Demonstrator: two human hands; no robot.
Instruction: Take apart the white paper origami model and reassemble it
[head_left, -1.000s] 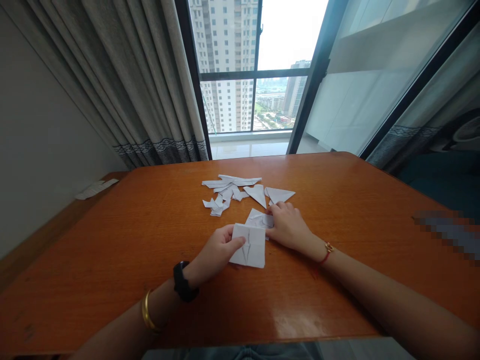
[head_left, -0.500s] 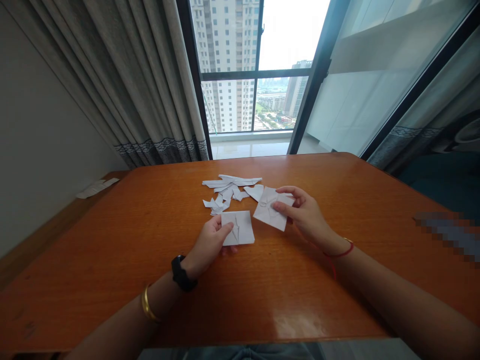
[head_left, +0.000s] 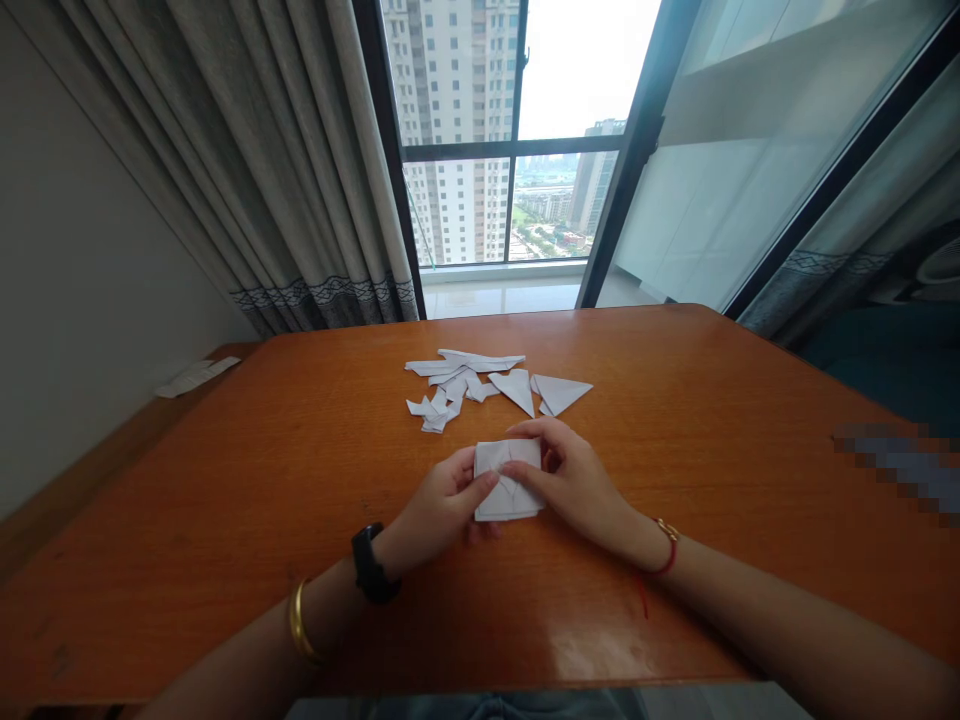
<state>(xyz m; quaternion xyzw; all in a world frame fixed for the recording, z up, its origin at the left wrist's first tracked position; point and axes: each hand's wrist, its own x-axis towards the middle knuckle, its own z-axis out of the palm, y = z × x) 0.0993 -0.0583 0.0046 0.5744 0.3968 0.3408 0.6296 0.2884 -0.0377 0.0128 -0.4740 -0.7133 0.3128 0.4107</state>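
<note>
The left hand [head_left: 439, 508] and the right hand [head_left: 581, 485] are holding a white folded paper square [head_left: 517, 502] between them, over the near part of the brown table [head_left: 697, 420]. The left thumb is pressing on its top from the left, and some left fingers are peeking out below. The right thumb is lying on top too, and the right fingers are curling by its far right corner. So both hands are pinching the paper, and neither one is hanging open. The square is looking flat, with lines on top and layers showing at its near edge. I am not able to tell if it is one piece or more. Past the hands, two white paper triangles [head_left: 562, 391] are lying side by side. To their left, long thin papers [head_left: 484, 362] are resting at the far side, and small bent papers [head_left: 435, 410] are sitting nearer. Lots of folding is looking done already, in the square and in the papers past it. How much is left is not showing.
</note>
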